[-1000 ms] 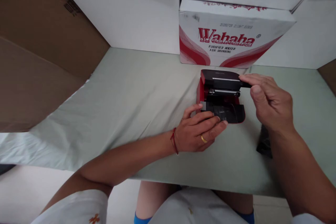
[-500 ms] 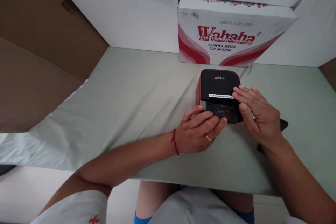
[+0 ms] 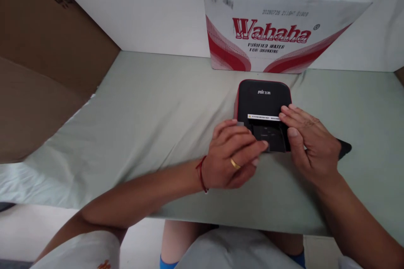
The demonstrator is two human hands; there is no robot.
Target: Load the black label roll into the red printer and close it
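A small black printer [image 3: 264, 101] with red sides and a white warning label lies on the cloth-covered table in front of me. My left hand [image 3: 233, 151], with a gold ring and a red cord bracelet, is at its lower left. Its fingers are curled, with index finger and thumb close together at the lower edge of a dark glossy strip [image 3: 271, 134] on the printer's front. The thumb is partly hidden. My right hand [image 3: 312, 138] rests flat along the printer's right side, fingertips on its top and thumb at the front corner.
A black object [image 3: 345, 149] sticks out from behind my right hand; most of it is covered. The white and red Wahaha water carton [image 3: 271, 38] stands behind the printer. Brown cardboard [image 3: 57, 71] rises at the left. The pale green tablecloth [image 3: 151, 105] has creases.
My left hand has shifted slightly left and curled, its fingers now bunched near the strip's lower edge. My right hand stays on the printer. The view has tilted a little.
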